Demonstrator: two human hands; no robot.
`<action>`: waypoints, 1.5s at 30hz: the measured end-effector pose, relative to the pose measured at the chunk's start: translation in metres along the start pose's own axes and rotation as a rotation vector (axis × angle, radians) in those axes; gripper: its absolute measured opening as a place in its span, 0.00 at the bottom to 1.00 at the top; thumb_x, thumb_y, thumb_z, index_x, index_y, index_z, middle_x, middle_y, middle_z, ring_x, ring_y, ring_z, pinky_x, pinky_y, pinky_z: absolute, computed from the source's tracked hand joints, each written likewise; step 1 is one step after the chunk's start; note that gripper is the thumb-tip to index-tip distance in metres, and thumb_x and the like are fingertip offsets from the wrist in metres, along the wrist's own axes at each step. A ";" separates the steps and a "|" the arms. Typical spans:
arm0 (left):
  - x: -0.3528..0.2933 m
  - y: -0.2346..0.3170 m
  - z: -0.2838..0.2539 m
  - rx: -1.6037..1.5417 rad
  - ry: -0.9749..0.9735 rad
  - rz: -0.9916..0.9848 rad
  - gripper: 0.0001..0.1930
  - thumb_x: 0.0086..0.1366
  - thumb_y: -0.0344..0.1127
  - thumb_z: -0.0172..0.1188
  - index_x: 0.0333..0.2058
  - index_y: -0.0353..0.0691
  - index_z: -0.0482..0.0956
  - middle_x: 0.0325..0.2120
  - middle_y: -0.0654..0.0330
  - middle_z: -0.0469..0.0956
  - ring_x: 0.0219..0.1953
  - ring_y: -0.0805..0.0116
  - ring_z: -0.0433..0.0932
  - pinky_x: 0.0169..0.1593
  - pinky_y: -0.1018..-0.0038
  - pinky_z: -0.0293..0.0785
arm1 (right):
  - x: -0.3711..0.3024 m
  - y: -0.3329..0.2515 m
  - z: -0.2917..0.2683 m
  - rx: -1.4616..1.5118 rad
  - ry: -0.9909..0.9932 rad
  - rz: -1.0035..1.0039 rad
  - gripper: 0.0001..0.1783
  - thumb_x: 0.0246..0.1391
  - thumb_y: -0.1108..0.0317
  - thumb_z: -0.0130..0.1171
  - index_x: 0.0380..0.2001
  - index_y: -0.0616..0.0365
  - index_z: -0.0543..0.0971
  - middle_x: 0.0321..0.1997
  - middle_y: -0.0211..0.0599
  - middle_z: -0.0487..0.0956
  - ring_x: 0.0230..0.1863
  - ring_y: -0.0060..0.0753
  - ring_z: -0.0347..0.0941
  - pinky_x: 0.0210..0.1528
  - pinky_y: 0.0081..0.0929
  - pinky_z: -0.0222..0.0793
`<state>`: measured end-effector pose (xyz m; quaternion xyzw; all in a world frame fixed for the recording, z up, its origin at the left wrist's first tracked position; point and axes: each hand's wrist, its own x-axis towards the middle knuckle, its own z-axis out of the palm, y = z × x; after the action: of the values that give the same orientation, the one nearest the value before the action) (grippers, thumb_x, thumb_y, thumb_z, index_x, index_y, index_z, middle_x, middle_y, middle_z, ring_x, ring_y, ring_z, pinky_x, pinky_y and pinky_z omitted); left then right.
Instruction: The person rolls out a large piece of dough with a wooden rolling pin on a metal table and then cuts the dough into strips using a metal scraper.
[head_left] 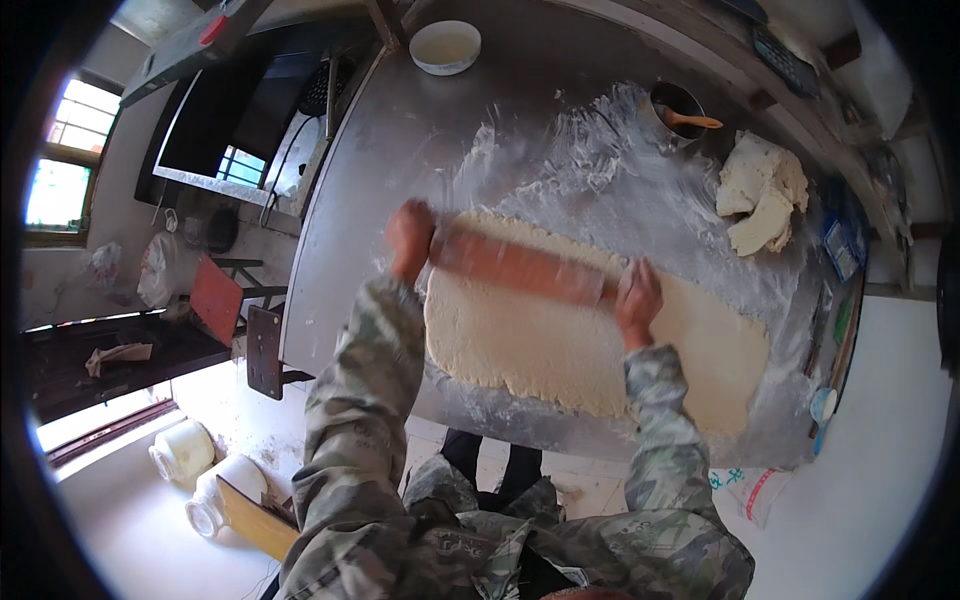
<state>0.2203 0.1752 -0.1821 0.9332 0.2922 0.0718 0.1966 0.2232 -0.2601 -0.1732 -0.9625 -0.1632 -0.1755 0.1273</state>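
A wide sheet of pale dough (560, 345) lies rolled flat on a floured steel table (400, 150). Across its far edge rests a reddish wooden rolling pin (515, 266), blurred by motion. My left hand (410, 238) is closed on the pin's left end and my right hand (638, 298) on its right end. Both forearms wear camouflage sleeves and reach up from the lower edge.
A lump of spare dough (760, 190) sits at the table's far right. A metal cup with an orange spoon (680, 110) and a white bowl (445, 45) stand further back. White jars (205, 480) stand on the floor to the left, near a red stool (215, 298).
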 end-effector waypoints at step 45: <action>-0.068 -0.064 -0.028 0.007 -0.138 0.330 0.11 0.64 0.40 0.50 0.29 0.42 0.77 0.27 0.49 0.78 0.29 0.44 0.77 0.29 0.53 0.71 | -0.073 -0.042 -0.031 0.093 -0.062 0.104 0.21 0.65 0.63 0.43 0.50 0.68 0.76 0.55 0.54 0.75 0.49 0.58 0.73 0.51 0.48 0.67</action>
<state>0.1240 0.1935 -0.1842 0.9719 0.1209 0.0377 0.1985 0.1346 -0.2508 -0.1648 -0.9677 -0.1249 -0.1309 0.1755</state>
